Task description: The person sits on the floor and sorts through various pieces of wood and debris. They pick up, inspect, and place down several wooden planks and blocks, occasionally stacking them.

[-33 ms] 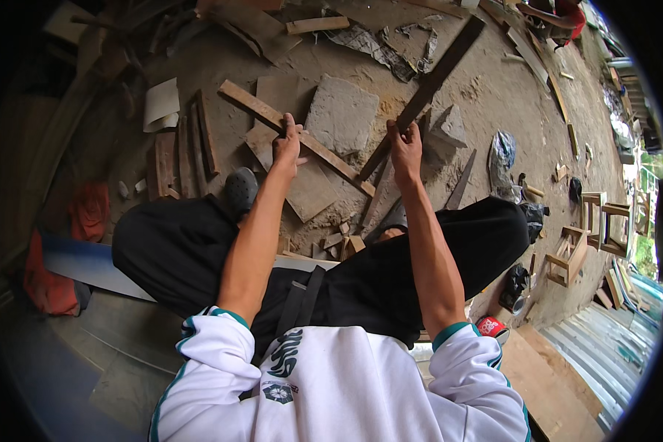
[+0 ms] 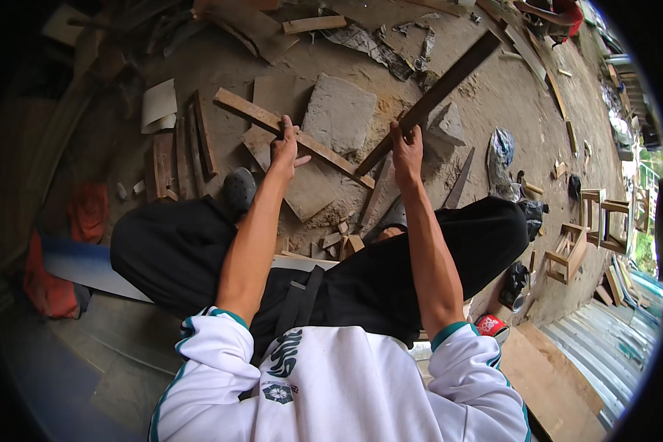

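My left hand (image 2: 286, 149) is closed around a light brown wooden strip (image 2: 331, 157), with one or two fingers sticking out below it. The strip slants from upper left to lower right. My right hand (image 2: 407, 152) grips a longer, dark wooden plank (image 2: 453, 79), which rises to the upper right. Near the middle, the plank's lower end meets or overlaps the strip's right end; I cannot tell whether they touch. Below both lie a pale concrete slab (image 2: 339, 114) and a flat board (image 2: 308, 193) on the ground.
Several wooden pieces (image 2: 206, 136) lie to the left. A chipped concrete block (image 2: 448, 127) and a dark tapered blade (image 2: 460, 179) are on the right. Small wooden frames (image 2: 567, 254) stand farther right. Offcuts (image 2: 331, 240) lie between my feet. Another person (image 2: 563, 18) is at the far right.
The dark plank's upper end has swung a little to the right and down. The light strip has shifted slightly left, its left end a bit lower. Both hands keep their hold.
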A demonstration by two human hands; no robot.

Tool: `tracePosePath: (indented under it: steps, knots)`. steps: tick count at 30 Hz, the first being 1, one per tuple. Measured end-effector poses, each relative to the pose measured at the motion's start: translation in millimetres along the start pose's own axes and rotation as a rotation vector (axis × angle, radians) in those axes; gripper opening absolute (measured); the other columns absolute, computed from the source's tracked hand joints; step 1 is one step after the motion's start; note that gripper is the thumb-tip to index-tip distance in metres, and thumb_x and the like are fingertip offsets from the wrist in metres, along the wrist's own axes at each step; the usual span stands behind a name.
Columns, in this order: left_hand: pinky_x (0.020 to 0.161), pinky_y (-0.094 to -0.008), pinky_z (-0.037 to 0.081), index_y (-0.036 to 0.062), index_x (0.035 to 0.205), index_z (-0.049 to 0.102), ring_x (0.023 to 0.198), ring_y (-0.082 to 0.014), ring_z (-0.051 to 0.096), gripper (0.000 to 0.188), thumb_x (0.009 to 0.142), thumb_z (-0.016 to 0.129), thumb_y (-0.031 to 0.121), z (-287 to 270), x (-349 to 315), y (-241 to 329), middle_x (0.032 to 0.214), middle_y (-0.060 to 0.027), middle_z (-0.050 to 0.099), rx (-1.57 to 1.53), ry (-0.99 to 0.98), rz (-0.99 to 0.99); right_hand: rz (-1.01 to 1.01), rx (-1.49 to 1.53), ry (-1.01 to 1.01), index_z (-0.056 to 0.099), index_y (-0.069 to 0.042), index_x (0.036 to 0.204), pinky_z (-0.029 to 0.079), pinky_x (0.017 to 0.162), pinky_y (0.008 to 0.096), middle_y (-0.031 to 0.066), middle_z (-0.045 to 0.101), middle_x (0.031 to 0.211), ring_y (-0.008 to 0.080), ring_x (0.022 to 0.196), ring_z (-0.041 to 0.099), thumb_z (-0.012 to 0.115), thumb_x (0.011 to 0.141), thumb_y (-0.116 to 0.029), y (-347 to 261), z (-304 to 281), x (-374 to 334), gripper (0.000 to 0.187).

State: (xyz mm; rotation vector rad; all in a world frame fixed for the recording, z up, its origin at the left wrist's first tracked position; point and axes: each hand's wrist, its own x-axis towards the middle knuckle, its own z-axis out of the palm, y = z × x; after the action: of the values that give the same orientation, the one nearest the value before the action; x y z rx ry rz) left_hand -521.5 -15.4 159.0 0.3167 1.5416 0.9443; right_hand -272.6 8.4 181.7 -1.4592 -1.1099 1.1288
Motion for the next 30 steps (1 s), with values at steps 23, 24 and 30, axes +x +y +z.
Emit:
tracePosePath:
  steps: [23, 24, 30]
  knots:
    - [0.098, -0.0372, 0.051, -0.0044, 0.131, 0.046, 0.117, -0.0213, 0.052, 0.064, 0.087, 0.068, 0.036, 49, 7, -63, 0.133, -0.0127, 0.048, -0.232, -0.155, 0.012, 0.224, 0.455, 0.041, 0.051, -0.005, 0.127, 0.048, 0.092, 0.0360, 0.0090, 0.058, 0.112, 0.0209, 0.106, 0.058, 0.063, 0.090, -0.018, 38, -29, -19, 0.041]
    - [0.099, -0.0365, 0.050, -0.0055, 0.131, 0.046, 0.116, -0.0215, 0.052, 0.064, 0.087, 0.068, 0.035, 50, 8, -64, 0.132, -0.0136, 0.048, -0.212, -0.169, 0.015, 0.253, 0.473, 0.064, 0.051, -0.005, 0.127, 0.048, 0.092, 0.0363, 0.0096, 0.058, 0.113, 0.0215, 0.107, 0.058, 0.063, 0.090, -0.021, 37, -32, -19, 0.042]
    - [0.100, -0.0353, 0.049, -0.0109, 0.128, 0.046, 0.116, -0.0223, 0.052, 0.068, 0.083, 0.073, 0.033, 65, 15, -76, 0.133, -0.0153, 0.048, -0.148, -0.206, 0.047, 0.303, 0.271, 0.162, 0.056, -0.005, 0.123, 0.053, 0.083, 0.0368, 0.0110, 0.059, 0.115, 0.0235, 0.101, 0.062, 0.064, 0.089, -0.031, 26, -55, -21, 0.044]
